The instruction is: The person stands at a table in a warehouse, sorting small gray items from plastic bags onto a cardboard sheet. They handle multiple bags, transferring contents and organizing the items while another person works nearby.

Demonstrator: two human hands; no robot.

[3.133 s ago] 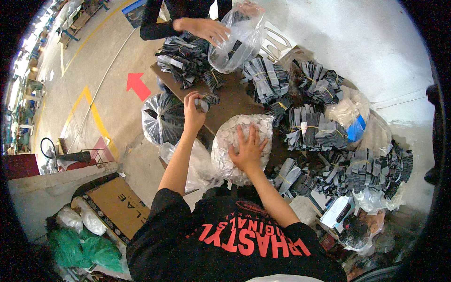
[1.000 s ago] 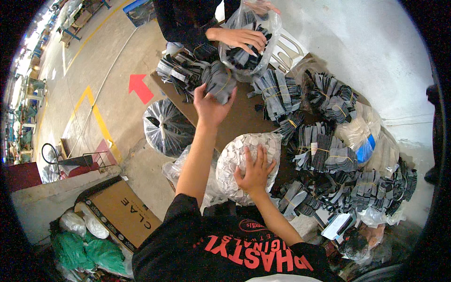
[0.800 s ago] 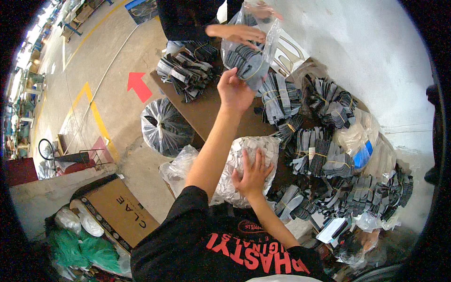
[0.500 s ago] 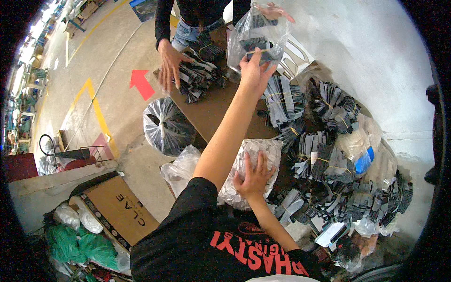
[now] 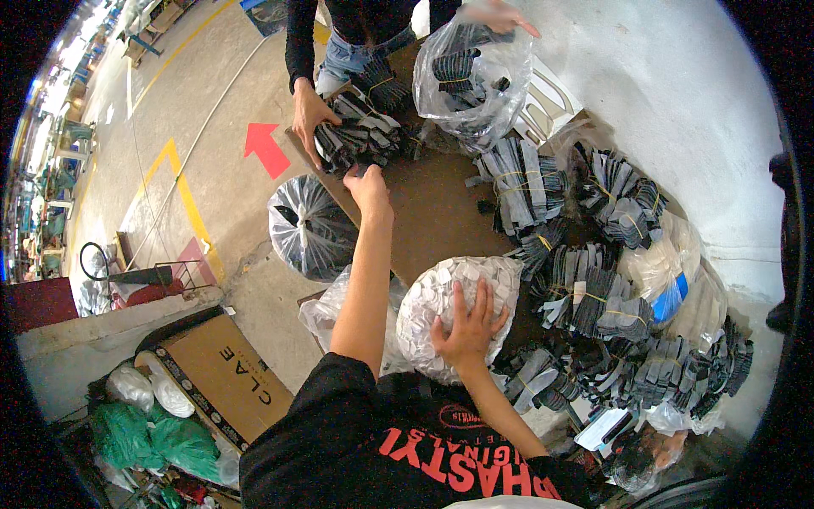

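My left hand (image 5: 370,191) reaches across the brown tabletop (image 5: 424,204), its fingers closed on the near edge of a bundle of dark grey strips (image 5: 360,136). Another person's hand (image 5: 311,119) grips that bundle from its left side. My right hand (image 5: 471,327) lies with fingers spread on top of a clear plastic bag full of small white pieces (image 5: 424,310). Beyond, the other person's second hand (image 5: 504,17) is at the rim of a clear plastic bag (image 5: 509,93). Inside this bag sits a banded bundle of strips (image 5: 456,72).
Banded bundles of grey strips (image 5: 521,182) crowd the right side, near the white wall (image 5: 704,127). A tied bag with dark contents (image 5: 309,229) stands on the floor left of the table. A cardboard box (image 5: 225,373) and green bags (image 5: 161,441) lie lower left.
My left hand has left the banded bundle in the clear bag and moved left and nearer to the loose-looking bundle. The other person's hand has closed on it too. My right hand stays on the white pieces.
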